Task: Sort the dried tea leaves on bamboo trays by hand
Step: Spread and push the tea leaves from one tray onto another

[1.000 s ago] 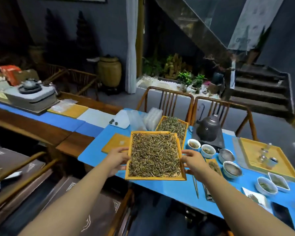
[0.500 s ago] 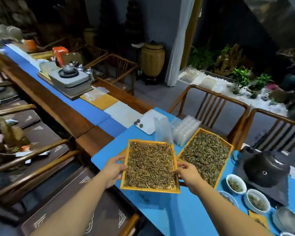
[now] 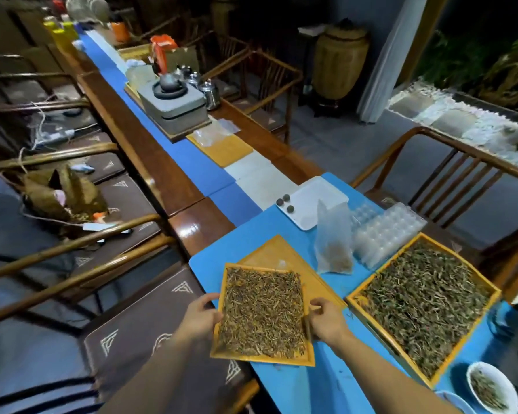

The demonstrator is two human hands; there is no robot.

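A rectangular bamboo tray [image 3: 219, 352] filled with brownish dried tea leaves [image 3: 262, 313] is held at the near left corner of the blue table. My left hand [image 3: 199, 316] grips its left edge and my right hand [image 3: 326, 319] grips its right edge. Under it lies a bare orange tray [image 3: 277, 253]. To the right, a larger bamboo tray [image 3: 461, 351] holds greener dried leaves [image 3: 425, 306] and rests on the table.
A clear bag with some leaves [image 3: 334, 240], clear plastic moulds [image 3: 386, 228] and a white tray with three dark balls [image 3: 311, 204] stand behind the trays. A white bowl of leaves [image 3: 491, 386] sits at bottom right. Wooden chairs [image 3: 72, 249] line the left; a tea set [image 3: 174, 97] is on the long table.
My head has turned left and down, so the view swung along the long table. The held tray came nearer to me and towards the table's left corner, both hands still on its sides.
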